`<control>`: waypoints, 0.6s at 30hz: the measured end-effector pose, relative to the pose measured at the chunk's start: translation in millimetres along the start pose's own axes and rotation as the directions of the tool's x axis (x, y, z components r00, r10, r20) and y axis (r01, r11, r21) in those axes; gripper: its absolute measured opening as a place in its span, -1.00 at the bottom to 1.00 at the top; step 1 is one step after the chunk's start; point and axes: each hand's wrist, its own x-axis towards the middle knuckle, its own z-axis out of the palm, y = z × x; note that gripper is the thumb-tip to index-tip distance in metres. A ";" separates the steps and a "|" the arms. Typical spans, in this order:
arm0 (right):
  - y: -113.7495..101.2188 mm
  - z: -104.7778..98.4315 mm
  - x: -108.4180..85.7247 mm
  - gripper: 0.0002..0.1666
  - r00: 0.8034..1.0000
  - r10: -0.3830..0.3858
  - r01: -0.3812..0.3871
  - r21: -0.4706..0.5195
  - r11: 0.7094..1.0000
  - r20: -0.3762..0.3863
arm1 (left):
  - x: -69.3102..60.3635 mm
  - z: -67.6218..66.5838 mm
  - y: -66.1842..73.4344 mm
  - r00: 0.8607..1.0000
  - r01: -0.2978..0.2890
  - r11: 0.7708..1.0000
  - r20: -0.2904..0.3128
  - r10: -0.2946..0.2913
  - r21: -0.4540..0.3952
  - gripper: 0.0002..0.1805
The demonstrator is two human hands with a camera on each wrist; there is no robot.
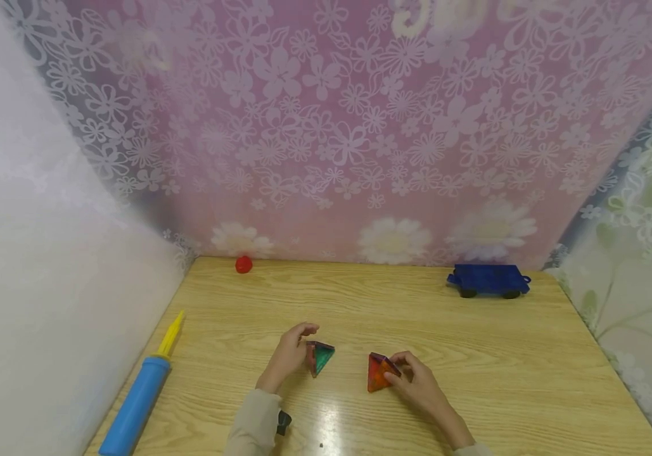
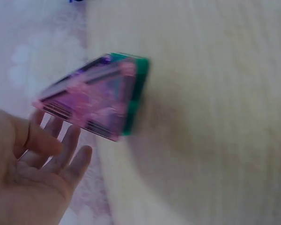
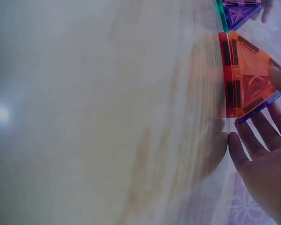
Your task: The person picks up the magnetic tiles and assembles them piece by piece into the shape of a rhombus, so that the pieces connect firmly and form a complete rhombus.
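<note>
Near the middle of the table a small pyramid of magnetic tiles (image 1: pixel 322 358) stands, green, pink and purple. Beside it is my left hand (image 1: pixel 288 356). In the left wrist view this pink-sided pyramid (image 2: pixel 96 96) lies just past the loosely bent fingers (image 2: pixel 70 140); the thumb is off it, and I cannot tell whether the fingertips touch. My right hand (image 1: pixel 419 386) pinches a second magnetic-tile pyramid (image 1: pixel 379 373), red, orange and purple. The right wrist view has the thumb on its orange face (image 3: pixel 253 70) and the other fingers along the purple side.
A blue toy wagon base (image 1: pixel 490 280) stands at the back right, and a red ball-like object (image 1: pixel 243 265) at the back left. A blue and yellow hand pump (image 1: pixel 140 399) lies along the left edge. A small dark object (image 1: pixel 283 422) sits by the left sleeve.
</note>
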 end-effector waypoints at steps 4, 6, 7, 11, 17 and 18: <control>0.8 -0.9 -1.6 -0.45 0.999 -0.019 0.020 -0.026 0.999 0.030 | -5.0 -0.3 -9.0 0.996 0.028 1.000 0.084 -0.028 0.008 -0.53; 0.9 -1.7 -2.4 -0.39 0.998 -0.043 0.046 -0.039 0.998 0.056 | -6.5 -0.2 -11.8 0.993 0.021 0.999 0.113 -0.026 0.050 -0.53; 0.8 -2.0 -2.7 -0.38 0.996 -0.058 0.061 -0.049 0.997 0.064 | -6.9 -0.2 -12.5 0.992 0.014 0.997 0.121 -0.023 0.075 -0.55; 1.9 -2.2 -2.1 -0.42 0.992 -0.107 0.113 -0.086 0.990 0.073 | -7.7 0.8 -13.4 0.990 0.015 0.999 0.139 -0.022 0.051 -0.58; 5.4 -1.3 0.7 -0.50 0.991 -0.112 0.117 -0.068 0.991 0.080 | -7.9 6.6 -14.3 0.985 0.013 1.000 0.171 -0.016 0.021 -0.61; 5.8 -1.0 1.2 -0.50 0.990 -0.110 0.116 -0.062 0.991 0.083 | -7.9 7.7 -14.0 0.984 0.012 1.000 0.176 -0.014 0.013 -0.61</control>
